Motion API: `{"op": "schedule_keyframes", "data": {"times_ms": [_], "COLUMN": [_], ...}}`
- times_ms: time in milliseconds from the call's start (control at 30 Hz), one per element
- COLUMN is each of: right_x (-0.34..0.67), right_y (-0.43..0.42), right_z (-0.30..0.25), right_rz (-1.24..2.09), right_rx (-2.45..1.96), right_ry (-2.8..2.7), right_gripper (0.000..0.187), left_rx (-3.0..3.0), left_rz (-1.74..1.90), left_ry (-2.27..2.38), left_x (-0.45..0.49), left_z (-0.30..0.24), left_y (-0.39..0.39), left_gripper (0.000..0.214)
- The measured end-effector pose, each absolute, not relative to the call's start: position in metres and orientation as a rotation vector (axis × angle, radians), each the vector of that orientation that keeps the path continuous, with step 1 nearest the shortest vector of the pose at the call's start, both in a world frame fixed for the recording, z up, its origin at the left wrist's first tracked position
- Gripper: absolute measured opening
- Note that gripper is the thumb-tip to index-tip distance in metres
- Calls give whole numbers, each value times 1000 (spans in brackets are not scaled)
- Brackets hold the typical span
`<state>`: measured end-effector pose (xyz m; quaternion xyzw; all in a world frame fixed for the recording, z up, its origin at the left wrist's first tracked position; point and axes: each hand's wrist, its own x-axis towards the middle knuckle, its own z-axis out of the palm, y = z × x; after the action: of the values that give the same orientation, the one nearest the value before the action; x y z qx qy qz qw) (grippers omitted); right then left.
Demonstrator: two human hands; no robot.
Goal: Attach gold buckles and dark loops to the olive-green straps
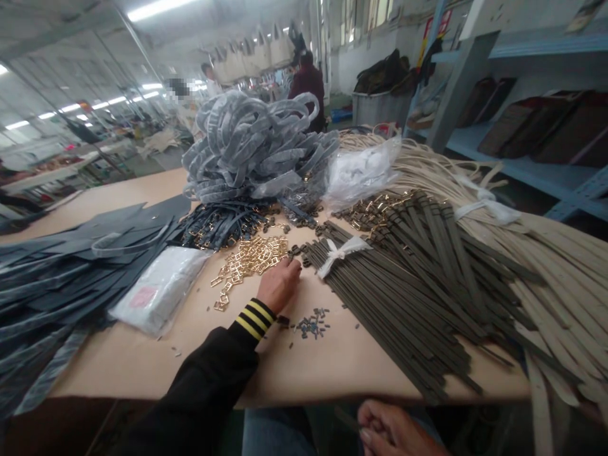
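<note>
My left hand (279, 286), in a black sleeve with yellow-striped cuff, reaches over the table beside a pile of gold buckles (259, 256). Its fingers are drawn together at some small dark strap loops (293, 251); whatever they pinch is hidden. Low in the view, below the table edge, my right hand (392, 425) is curled shut over my lap, and what lies in it is too dark to make out. Small dark pieces (313, 323) are scattered near my left wrist. A bundle of olive-brown straps (380, 310), tied with a white strip (342, 252), lies right of my left hand.
Dark blue panels (85, 259) and a plastic-wrapped white packet (159, 288) lie left. Behind are blue buckled straps (221, 221), heaped grey wrapped strips (247, 145) and a clear bag (361, 168). Beige straps (536, 278) cover the right side, near blue shelving (536, 174). A person (308, 85) is farther back.
</note>
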<state>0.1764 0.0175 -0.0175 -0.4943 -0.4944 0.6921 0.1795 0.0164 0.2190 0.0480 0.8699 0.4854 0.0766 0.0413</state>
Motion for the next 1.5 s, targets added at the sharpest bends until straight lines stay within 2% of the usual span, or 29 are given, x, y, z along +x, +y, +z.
{"op": "schedule_keyframes", "data": {"times_ms": [67,133,200,300,533,900,1033,1367,1500], "right_x": [182,189,196,199,180,179,179,178,177], "right_y": [17,17,17,17,5,-10,-11,-14,-15], "right_z": [-7,2,8,12,10,10,6,3,5], "right_rz": [1932,1877,1830,1751,1750,2058,2109,2048,1995], "right_rx": [-1338,-1248,-1185,-1207,-1228,-1197,-1153,-1182,-1214], "right_ry": [-1454,-1521,-1545,-1495,-1321,-873,-859,-942,-1039], "right_gripper": [20,20,23,30,32,33,30,27,31], "left_rx": [2546,2010,1633,1426,1744,1959,1962,1812,1667], "left_rz": [319,516,548,524,632,668,714,688,683], "left_ry": [1440,1258,1136,1069,1049,900,944,1111,1145], "left_x": [15,14,13,15,20,17,19,22,21], "left_z": [58,63,60,42,10,16,12,10,10], "left_y": [189,151,111,61,13,-3,-11,-16,-14], "left_gripper": [20,20,20,16,19,19,26,17,15]}}
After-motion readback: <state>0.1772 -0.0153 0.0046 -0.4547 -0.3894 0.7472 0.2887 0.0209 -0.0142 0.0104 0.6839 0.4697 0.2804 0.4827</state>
